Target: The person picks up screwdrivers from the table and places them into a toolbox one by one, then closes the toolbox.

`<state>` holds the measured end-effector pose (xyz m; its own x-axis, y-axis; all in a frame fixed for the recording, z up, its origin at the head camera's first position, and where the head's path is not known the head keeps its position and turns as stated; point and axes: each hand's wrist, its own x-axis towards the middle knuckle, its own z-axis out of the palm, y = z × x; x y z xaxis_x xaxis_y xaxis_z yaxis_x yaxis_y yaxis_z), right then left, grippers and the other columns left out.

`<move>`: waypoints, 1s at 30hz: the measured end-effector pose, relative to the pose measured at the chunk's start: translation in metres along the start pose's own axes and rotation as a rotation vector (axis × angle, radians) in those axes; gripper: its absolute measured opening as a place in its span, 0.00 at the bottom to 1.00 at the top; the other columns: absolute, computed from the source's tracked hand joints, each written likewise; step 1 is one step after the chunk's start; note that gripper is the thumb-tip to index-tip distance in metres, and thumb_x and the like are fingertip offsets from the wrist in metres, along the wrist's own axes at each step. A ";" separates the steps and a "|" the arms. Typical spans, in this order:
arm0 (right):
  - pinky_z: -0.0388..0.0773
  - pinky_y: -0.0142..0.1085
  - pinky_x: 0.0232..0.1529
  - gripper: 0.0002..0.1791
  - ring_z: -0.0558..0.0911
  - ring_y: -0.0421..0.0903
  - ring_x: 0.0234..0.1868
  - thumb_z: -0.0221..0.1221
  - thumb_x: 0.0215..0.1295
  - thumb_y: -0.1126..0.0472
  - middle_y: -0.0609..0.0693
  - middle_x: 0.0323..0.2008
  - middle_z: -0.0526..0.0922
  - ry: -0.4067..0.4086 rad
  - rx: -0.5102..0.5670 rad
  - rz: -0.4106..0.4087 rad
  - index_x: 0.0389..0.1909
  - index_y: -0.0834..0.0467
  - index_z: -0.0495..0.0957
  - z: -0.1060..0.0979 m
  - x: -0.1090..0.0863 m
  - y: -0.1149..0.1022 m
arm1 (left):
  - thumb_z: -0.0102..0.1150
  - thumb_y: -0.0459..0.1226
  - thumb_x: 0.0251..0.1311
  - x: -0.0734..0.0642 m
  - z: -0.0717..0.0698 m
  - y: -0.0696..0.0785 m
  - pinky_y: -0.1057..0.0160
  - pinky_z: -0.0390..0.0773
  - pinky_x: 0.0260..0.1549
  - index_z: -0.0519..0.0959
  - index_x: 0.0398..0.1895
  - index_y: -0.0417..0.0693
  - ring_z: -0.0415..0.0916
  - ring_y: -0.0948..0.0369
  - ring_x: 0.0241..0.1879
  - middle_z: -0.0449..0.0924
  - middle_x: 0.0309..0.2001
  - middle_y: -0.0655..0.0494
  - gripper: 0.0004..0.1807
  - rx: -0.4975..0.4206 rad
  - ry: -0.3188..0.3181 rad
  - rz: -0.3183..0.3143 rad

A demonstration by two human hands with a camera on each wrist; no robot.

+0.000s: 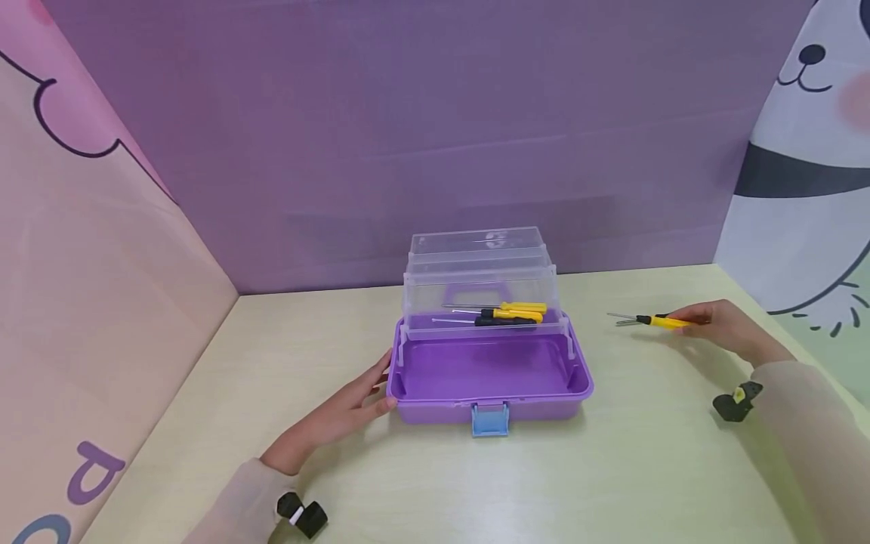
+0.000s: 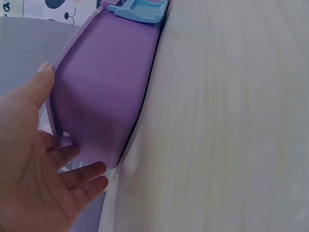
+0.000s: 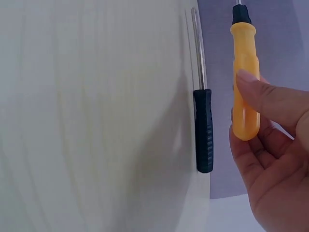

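A purple toolbox (image 1: 435, 412) stands with its clear lid raised. My left hand (image 1: 340, 415) rests at its left end; in the left wrist view the thumb touches the rim and the other fingers lie loosely spread by the end wall (image 2: 101, 92). Off to the right, my right hand (image 1: 723, 329) pinches a screwdriver (image 3: 246, 82) by its yellow handle, tip pointing left in the head view. A black-handled screwdriver (image 3: 203, 130) lies on the table close beside that hand, partly hidden from the head camera.
In the clear upper tray (image 1: 418, 321) lie a yellow screwdriver (image 1: 523, 307), a black-and-yellow one (image 1: 519, 314) and a black one (image 1: 503, 322). A blue latch (image 1: 490, 421) hangs at the box front. Purple cloth (image 1: 435, 136) stands behind the pale table (image 1: 435, 483), printed panels at both sides.
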<state>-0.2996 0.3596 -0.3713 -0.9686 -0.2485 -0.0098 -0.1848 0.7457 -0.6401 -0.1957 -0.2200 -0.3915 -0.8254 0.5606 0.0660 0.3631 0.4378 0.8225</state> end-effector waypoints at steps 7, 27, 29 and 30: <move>0.76 0.23 0.36 0.24 0.71 0.24 0.35 0.61 0.62 0.62 0.66 0.47 0.80 0.012 0.010 0.021 0.53 0.74 0.73 0.001 -0.005 -0.009 | 0.50 0.41 0.68 0.000 0.000 0.001 0.41 0.63 0.61 0.37 0.76 0.57 0.56 0.40 0.67 0.43 0.74 0.44 0.41 -0.002 -0.001 -0.006; 0.76 0.21 0.34 0.21 0.75 0.28 0.33 0.61 0.62 0.63 0.29 0.36 0.77 0.132 0.114 -0.119 0.50 0.73 0.75 0.018 -0.011 -0.041 | 0.49 0.41 0.69 0.000 -0.001 0.001 0.41 0.64 0.60 0.37 0.76 0.56 0.56 0.40 0.67 0.43 0.74 0.45 0.41 0.003 -0.007 0.009; 0.76 0.21 0.32 0.20 0.74 0.30 0.32 0.61 0.62 0.63 0.28 0.35 0.77 0.142 0.112 -0.119 0.50 0.73 0.75 0.020 -0.011 -0.043 | 0.49 0.41 0.69 0.000 -0.001 0.000 0.40 0.64 0.60 0.36 0.76 0.55 0.56 0.39 0.66 0.43 0.74 0.44 0.41 0.007 -0.009 0.015; 0.76 0.22 0.32 0.20 0.74 0.30 0.32 0.61 0.62 0.62 0.28 0.35 0.77 0.147 0.108 -0.121 0.50 0.73 0.75 0.021 -0.012 -0.044 | 0.49 0.41 0.69 0.001 -0.001 0.000 0.40 0.64 0.60 0.36 0.76 0.54 0.57 0.39 0.66 0.42 0.74 0.43 0.41 0.009 -0.010 0.016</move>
<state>-0.2769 0.3172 -0.3591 -0.9558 -0.2333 0.1792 -0.2899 0.6436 -0.7084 -0.1966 -0.2205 -0.3906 -0.8151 0.5747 0.0736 0.3802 0.4347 0.8164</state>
